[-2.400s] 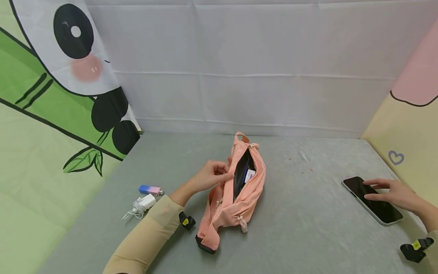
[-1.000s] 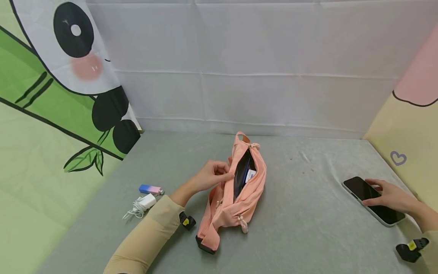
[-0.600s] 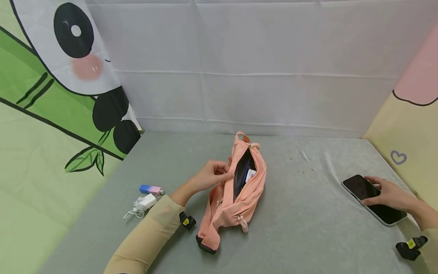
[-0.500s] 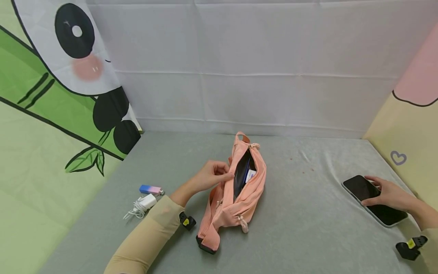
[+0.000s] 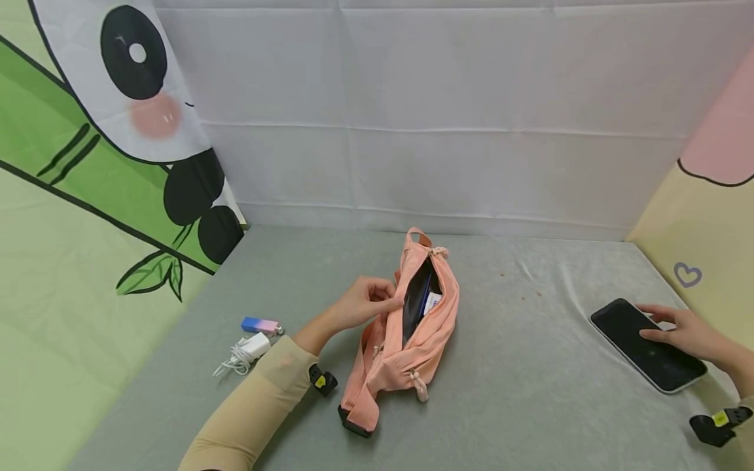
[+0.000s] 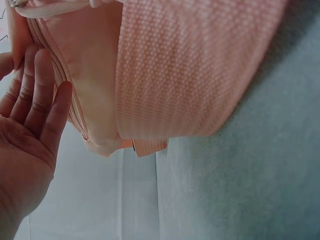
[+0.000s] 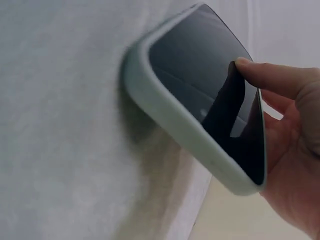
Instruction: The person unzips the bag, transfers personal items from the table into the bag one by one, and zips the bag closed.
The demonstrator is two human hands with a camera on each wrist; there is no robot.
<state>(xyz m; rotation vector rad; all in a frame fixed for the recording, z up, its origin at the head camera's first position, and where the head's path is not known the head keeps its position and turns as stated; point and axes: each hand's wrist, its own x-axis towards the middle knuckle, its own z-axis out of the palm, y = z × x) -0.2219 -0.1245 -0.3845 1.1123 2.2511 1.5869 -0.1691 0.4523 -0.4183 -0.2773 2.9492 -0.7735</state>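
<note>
A pink crossbody bag (image 5: 432,333) lies mid-table with its zipped mouth gaping, a dark blue item with a white label (image 5: 432,302) visible inside. My left hand (image 5: 368,302) pinches the left edge of that mouth between thumb and fingers. In the left wrist view the fingers lie along the zipper, beside the wide strap (image 6: 185,70). At the right, my right hand (image 5: 686,333) holds a smartphone (image 5: 633,343) in a pale case by its far long edge. The right wrist view shows the thumb on the dark screen and the phone (image 7: 200,65) tilted, its near edge over the cloth.
Left of the bag lie a blue-pink small stick-shaped item (image 5: 259,325) with a metal end and a white charger (image 5: 253,347) with coiled cable. A grey cloth (image 5: 518,405) covers the table, with a white backdrop (image 5: 448,131) behind it.
My right hand went from fingertips resting over the phone's screen to gripping its far edge, and the phone has tilted and shifted slightly. The left hand and bag stayed put.
</note>
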